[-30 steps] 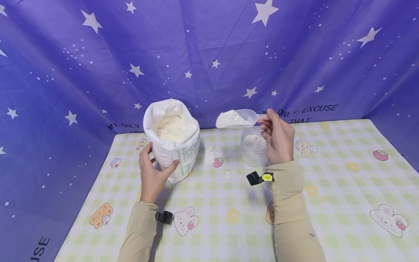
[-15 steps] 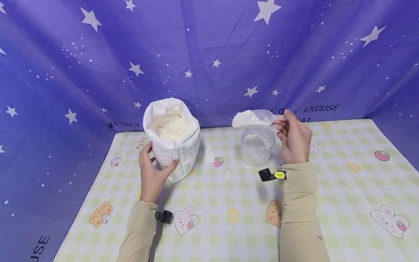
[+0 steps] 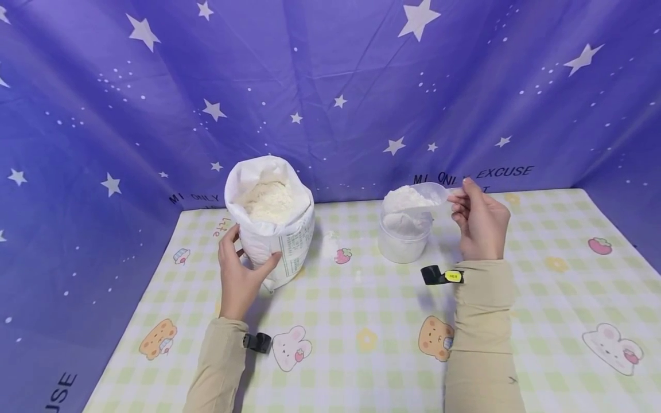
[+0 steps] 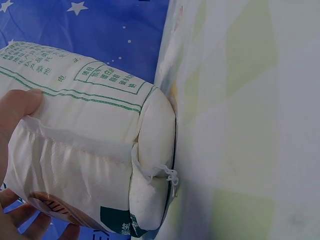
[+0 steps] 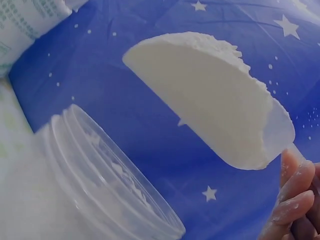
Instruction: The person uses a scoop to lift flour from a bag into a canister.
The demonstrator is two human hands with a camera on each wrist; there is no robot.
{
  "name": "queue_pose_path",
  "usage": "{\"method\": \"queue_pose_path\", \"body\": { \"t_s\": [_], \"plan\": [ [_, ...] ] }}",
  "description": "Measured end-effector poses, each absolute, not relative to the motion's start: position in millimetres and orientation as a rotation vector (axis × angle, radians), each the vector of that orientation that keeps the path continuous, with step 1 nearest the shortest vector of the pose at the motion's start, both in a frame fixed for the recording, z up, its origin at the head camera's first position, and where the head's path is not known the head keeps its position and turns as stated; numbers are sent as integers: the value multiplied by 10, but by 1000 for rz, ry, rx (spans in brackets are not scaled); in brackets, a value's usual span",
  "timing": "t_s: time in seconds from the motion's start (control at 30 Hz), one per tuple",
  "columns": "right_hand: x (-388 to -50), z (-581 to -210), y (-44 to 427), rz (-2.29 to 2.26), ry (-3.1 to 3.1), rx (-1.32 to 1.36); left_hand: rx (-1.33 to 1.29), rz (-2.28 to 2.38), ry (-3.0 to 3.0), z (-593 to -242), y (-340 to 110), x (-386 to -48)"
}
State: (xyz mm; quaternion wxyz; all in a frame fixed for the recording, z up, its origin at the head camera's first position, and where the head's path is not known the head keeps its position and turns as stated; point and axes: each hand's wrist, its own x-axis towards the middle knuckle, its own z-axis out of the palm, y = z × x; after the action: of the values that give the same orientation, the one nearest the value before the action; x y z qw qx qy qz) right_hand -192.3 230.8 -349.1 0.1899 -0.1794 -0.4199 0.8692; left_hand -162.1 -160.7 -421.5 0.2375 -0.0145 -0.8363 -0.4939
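Observation:
A white bag of flour (image 3: 291, 244) stands at the table's back left, its top rolled open and pale powder showing inside. My left hand (image 3: 244, 282) holds its near side, thumb and fingers spread around it, as the left wrist view also shows. My right hand (image 3: 484, 229) pinches the handle of a clear plastic scoop (image 3: 438, 194), which carries a heap of white powder (image 3: 405, 198). The scoop hangs over the clear round jar (image 3: 401, 248), which has white powder in it. In the right wrist view the scoop (image 5: 200, 100) is apart from the jar's rim (image 5: 127, 160).
A green-and-white checked cloth (image 3: 330, 310) with cartoon prints covers the table. Some spilled powder (image 3: 329, 244) lies between bag and jar. Behind the table's back edge hangs a blue curtain (image 3: 320, 69) with stars.
My right hand has moved to the right and the scoop has come over the jar, then lowered toward its mouth. My left hand and the bag have stayed in place.

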Motion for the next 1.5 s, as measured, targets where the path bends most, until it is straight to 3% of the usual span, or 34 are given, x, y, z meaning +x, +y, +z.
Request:
{"method": "queue_pose_path", "body": {
  "t_s": [0.33, 0.93, 1.5],
  "plan": [
    [-1894, -3511, 2468, 2396, -1224, -586, -46, -1359, -2288, -4212, -1596, -1638],
    [-1816, -3428, 2408, 1979, -1441, -493, -48, -1343, -2289, -4236, -1616, -1615],
    [-1831, -3303, 2183, 1237, -1873, -477, -69, -1338, -2280, -4223, -1616, -1627]
  ]
}}
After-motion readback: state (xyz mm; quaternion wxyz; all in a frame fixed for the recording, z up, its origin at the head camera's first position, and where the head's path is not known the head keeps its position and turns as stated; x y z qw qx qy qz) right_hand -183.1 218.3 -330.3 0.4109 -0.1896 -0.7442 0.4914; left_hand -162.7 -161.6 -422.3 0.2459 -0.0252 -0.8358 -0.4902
